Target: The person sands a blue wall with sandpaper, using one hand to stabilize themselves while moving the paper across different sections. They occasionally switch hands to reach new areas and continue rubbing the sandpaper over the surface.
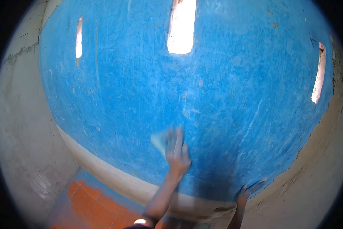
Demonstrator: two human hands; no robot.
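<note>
My left hand [177, 154] is pressed to the blue wall [141, 84] near the middle, its fingers pointing up and blurred by motion. A pale greenish sheet [159, 142] lies under those fingers, one corner sticking out to the left. Lower and to the right, my right hand [247, 192] rests against the bottom edge of the blue wall. Its fingers are spread toward the right, dark in shadow, and no object shows in it.
Bright narrow slots [182, 28] pierce the blue wall. Scuffs and small chips mark its paint. A pale ledge [114, 177] runs below it, above an orange tiled floor [93, 202]. Bare grey walls [24, 126] flank both sides. A dark shadow falls between my hands.
</note>
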